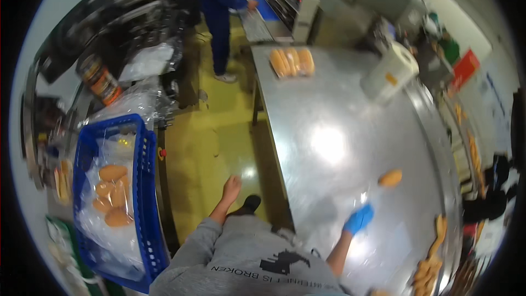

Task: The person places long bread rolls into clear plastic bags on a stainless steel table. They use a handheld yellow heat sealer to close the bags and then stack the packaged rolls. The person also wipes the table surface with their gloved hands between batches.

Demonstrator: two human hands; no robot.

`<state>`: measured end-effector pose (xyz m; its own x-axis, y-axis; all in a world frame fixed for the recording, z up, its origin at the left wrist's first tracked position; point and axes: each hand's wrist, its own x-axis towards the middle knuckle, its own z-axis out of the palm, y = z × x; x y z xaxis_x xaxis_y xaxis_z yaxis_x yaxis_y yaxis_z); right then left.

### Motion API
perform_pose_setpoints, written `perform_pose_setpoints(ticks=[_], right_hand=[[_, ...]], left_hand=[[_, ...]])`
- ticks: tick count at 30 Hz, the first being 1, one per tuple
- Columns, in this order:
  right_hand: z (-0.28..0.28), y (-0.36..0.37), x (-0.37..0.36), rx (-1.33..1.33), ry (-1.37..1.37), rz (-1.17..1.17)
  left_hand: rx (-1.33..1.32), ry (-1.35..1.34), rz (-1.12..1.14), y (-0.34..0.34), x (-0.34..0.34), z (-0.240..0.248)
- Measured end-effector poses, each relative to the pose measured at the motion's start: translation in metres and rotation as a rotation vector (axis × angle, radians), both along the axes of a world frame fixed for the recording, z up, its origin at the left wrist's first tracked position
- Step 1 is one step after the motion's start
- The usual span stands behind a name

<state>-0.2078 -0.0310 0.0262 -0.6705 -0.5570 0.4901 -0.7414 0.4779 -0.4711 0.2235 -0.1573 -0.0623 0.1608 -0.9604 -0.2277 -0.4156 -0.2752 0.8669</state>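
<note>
My left hand (232,187), bare, hangs over the yellow floor beside the table, its fingers curled in with nothing visible in them. On the right, my right hand (359,218) wears a blue glove and is low over the steel table (339,104). Its fingers are smeared, so whether it grips anything is unclear. Faint clear glints, perhaps thin plastic, show just beyond the glove. A single golden bread roll (390,178) lies a little farther off to the right of that hand. Packed rolls (292,62) in clear wrap sit at the table's far left corner.
At left stands a blue crate (143,186) holding bagged rolls (114,194). Long bread pieces (427,274) lie along the near right table edge. A paper roll (392,71) stands at the far right. Beyond the table, a person in blue (216,11) works at a machine (301,11).
</note>
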Motion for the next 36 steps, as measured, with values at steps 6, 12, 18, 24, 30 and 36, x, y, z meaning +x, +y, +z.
perform_pose_setpoints(ticks=[6, 12, 18, 24, 30, 36], right_hand=[[-0.011, -0.153, 0.053, -0.073, -0.432, 0.492], [-0.012, -0.153, 0.119, 0.314, 0.048, 0.356], [-0.010, -0.164, 0.130, 0.383, 0.062, 0.276], [-0.011, -0.159, 0.128, 0.337, 0.025, 0.273], [-0.008, -0.163, 0.134, 0.307, 0.063, 0.375], [0.002, -0.158, 0.124, 0.062, -0.186, 0.197]], left_hand=[[-0.360, 0.072, -0.450, -0.059, -0.068, 0.100], [-0.655, -0.327, -0.928, -0.062, -0.098, 0.102], [-0.629, -0.298, -0.745, -0.112, -0.116, 0.082], [-0.696, -0.368, -0.693, -0.200, -0.168, 0.075], [-0.632, -0.650, -0.676, -0.294, -0.212, 0.046], [-0.556, -0.619, -0.671, -0.282, -0.248, 0.056]])
